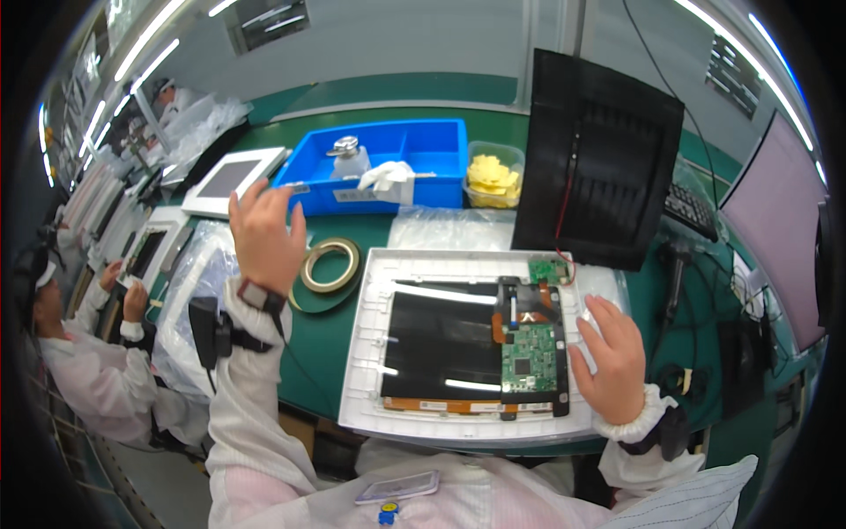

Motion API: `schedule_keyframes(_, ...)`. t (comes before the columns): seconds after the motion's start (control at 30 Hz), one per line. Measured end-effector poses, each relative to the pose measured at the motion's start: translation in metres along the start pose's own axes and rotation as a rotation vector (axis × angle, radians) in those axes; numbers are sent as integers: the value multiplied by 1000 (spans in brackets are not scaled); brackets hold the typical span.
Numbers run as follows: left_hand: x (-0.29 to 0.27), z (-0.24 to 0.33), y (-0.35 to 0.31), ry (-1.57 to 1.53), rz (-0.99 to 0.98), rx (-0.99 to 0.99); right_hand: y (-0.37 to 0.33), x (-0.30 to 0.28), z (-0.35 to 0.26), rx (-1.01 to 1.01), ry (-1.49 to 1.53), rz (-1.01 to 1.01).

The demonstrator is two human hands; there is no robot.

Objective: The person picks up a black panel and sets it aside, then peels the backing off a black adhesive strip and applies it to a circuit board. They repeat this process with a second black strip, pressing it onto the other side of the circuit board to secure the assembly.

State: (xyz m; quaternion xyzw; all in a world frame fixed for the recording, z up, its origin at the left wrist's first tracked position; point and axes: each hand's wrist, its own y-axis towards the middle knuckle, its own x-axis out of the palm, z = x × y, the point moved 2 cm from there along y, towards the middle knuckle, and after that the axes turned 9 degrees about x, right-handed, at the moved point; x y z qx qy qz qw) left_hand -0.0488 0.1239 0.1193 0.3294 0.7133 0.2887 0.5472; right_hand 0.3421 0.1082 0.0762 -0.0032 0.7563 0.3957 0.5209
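Observation:
A white plastic frame [363,357] lies face down on the bench in front of me, with a black display panel [441,344] inside it. On the panel's right part sits a green circuit board [531,360]; a smaller green board [548,271] is at the frame's upper right corner. A red wire [564,203] runs from there to a black cover [617,150] standing upright behind. My right hand [612,363] rests at the frame's right edge, fingers apart, holding nothing. My left hand [267,236] is raised near the blue tray, fingers spread and bare of any object.
The blue tray [441,189] holds a pump bottle [351,163] and a white cloth [388,181]. Beside it, a clear tub contains yellow pieces [493,176]. Tape rolls [331,264] lie left of the frame. A monitor [775,220] and cables stand right; a co-worker [106,370] sits left.

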Motion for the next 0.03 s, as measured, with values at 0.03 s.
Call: schedule_keyframes(0.03,8,-8,15,41,45,-28,4,5,5,38,32,25)
